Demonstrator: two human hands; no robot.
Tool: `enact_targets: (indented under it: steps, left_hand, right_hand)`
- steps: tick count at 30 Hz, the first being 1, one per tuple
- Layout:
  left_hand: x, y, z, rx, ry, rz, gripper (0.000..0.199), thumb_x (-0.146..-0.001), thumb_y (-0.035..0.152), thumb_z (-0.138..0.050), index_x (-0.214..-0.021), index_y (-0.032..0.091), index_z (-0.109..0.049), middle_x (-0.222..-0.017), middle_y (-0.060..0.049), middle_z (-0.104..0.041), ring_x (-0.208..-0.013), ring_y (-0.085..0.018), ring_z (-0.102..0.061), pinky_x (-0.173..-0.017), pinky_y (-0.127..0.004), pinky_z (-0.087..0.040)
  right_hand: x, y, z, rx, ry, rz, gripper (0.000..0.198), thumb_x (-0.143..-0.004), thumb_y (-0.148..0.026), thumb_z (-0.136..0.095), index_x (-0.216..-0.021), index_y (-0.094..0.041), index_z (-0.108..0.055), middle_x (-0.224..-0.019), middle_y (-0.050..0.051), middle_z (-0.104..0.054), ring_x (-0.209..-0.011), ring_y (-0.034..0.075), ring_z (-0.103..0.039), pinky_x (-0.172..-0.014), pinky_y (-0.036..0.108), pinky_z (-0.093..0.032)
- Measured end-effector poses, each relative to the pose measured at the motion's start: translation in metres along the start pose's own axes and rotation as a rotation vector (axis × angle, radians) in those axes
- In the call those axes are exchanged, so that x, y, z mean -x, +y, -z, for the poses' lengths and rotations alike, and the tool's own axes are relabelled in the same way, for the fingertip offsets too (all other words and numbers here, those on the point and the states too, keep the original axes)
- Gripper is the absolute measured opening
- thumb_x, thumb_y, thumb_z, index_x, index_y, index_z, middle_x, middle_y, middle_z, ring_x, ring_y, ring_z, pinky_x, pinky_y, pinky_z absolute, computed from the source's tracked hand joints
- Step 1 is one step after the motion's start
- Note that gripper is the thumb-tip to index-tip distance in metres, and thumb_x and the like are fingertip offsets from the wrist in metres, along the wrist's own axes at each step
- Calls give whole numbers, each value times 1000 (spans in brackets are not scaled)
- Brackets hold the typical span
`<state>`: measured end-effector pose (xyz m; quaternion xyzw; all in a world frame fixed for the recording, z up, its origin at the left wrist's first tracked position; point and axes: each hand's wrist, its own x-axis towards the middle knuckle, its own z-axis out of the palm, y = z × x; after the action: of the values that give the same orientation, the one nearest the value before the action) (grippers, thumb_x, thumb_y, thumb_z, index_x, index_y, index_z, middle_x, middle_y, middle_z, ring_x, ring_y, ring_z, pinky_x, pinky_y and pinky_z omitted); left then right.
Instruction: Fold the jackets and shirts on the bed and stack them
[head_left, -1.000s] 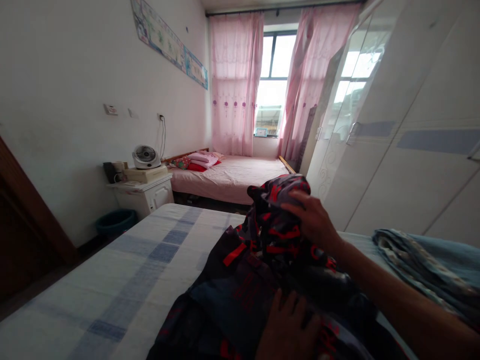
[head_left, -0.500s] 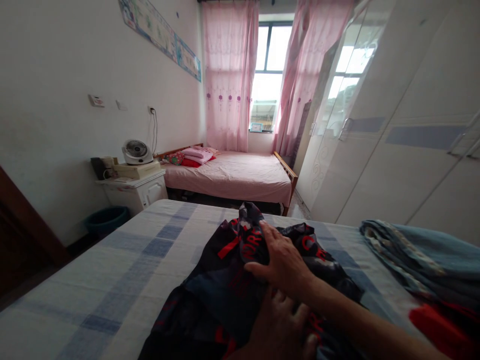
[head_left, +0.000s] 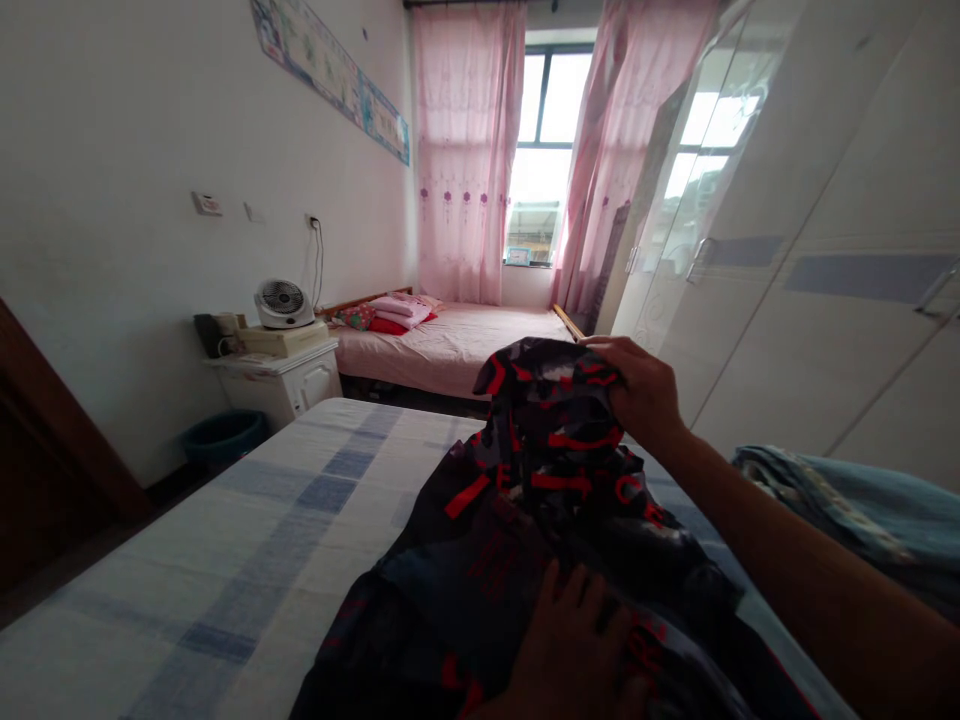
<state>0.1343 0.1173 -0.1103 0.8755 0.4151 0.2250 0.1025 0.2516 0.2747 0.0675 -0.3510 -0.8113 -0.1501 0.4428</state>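
Observation:
A dark hooded jacket (head_left: 450,590) with red lettering and grey-patterned patches lies spread on the near bed. Its hood (head_left: 555,420) is lifted up at the far end. My right hand (head_left: 641,390) is closed on the hood's upper right edge, with the fingertips partly behind the cloth. Lower down, my left hand (head_left: 574,630) lies on the front of the jacket, fingers spread and holding nothing; this part of the picture is dim.
Under the jacket is a near bed with a white and blue striped sheet (head_left: 262,520). Folded jeans (head_left: 840,500) lie at its right. Beyond stand a pink-covered bed (head_left: 465,340), a white cabinet (head_left: 315,380) with a fan (head_left: 283,300), and a bin (head_left: 225,435). A wardrobe (head_left: 810,330) lines the right.
My right hand has gone from lying over the hood to gripping its edge, up and to the right. The hood has risen and opened out. My left hand stays on the jacket.

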Motion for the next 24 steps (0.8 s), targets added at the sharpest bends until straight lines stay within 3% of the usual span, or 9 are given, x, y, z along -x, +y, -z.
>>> enact_targets:
  steps: [2, 4, 7, 9, 12, 15, 18, 21, 24]
  left_hand:
    - [0, 1, -1, -2, 5, -1, 54, -86, 56, -40, -126, 20, -49, -136, -14, -45, -129, -31, -36, -108, -57, -22]
    - [1, 2, -4, 6, 2, 22, 54, -86, 55, -40, -126, 20, -49, -135, -15, -46, -126, -32, -39, -105, -57, -26]
    - [3, 2, -7, 43, 37, 50, 49, -87, 52, -39, -128, 27, -47, -132, -10, -51, -120, -31, -47, -101, -55, -34]
    - [4, 2, -8, 52, 105, 29, 48, -88, 52, -40, -131, 32, -43, -132, -6, -52, -118, -30, -48, -101, -54, -35]
    - [4, 4, -4, 26, 167, -28, 48, -87, 48, -44, -130, 28, -44, -132, -6, -52, -118, -29, -48, -102, -50, -36]
    - [1, 14, 8, -21, 85, -24, 22, -86, 30, -46, -100, 22, -61, -101, -4, -67, -94, -22, -61, -87, -37, -48]
    - [-2, 29, 34, -64, 37, 17, 19, -85, 20, -42, -77, 20, -58, -81, -2, -65, -72, -16, -62, -68, -27, -50]
    - [-6, 36, 68, -141, 108, 89, 16, -80, 19, -48, -94, 21, -56, -95, -3, -61, -84, -18, -59, -74, -29, -48]
    - [-6, 23, 90, -323, 50, 157, 53, -69, 20, -61, -120, 21, -46, -121, -9, -52, -107, -28, -51, -88, -43, -43]
  right_hand:
    - [30, -13, 15, -27, -106, 256, 32, -83, -15, -46, -109, -25, -63, -122, 2, -61, -109, 19, -56, -94, 33, -43]
    - [72, -26, 23, -30, -303, 481, 30, -86, -15, -47, -107, -27, -63, -123, 2, -61, -111, 19, -55, -93, 35, -43]
    - [134, -33, 30, 6, -519, 548, 32, -85, -12, -49, -110, -27, -61, -122, 3, -62, -109, 19, -57, -90, 35, -47]
    - [162, -29, 34, 25, -552, 405, 41, -82, -10, -48, -118, -27, -57, -126, 6, -58, -112, 20, -56, -90, 37, -48]
    - [179, -19, 42, -47, -531, 66, 56, -76, -11, -48, -130, -25, -48, -137, 10, -48, -123, 23, -46, -98, 43, -43]
    - [175, -12, 47, -257, -501, -386, 56, -74, -19, -46, -131, -20, -46, -134, 11, -50, -123, 23, -47, -101, 44, -40]
    - [163, -4, 45, -543, -519, -802, 44, -79, -29, -45, -120, -20, -53, -117, 10, -62, -107, 23, -59, -93, 39, -47]
    - [149, 5, 32, -792, -547, -1031, 32, -77, -41, -52, -100, -20, -61, -102, 8, -66, -95, 21, -63, -82, 32, -52]
    - [138, 9, 11, -845, -554, -1149, 24, -76, -40, -57, -81, -17, -60, -84, 5, -66, -73, 15, -64, -67, 26, -52]
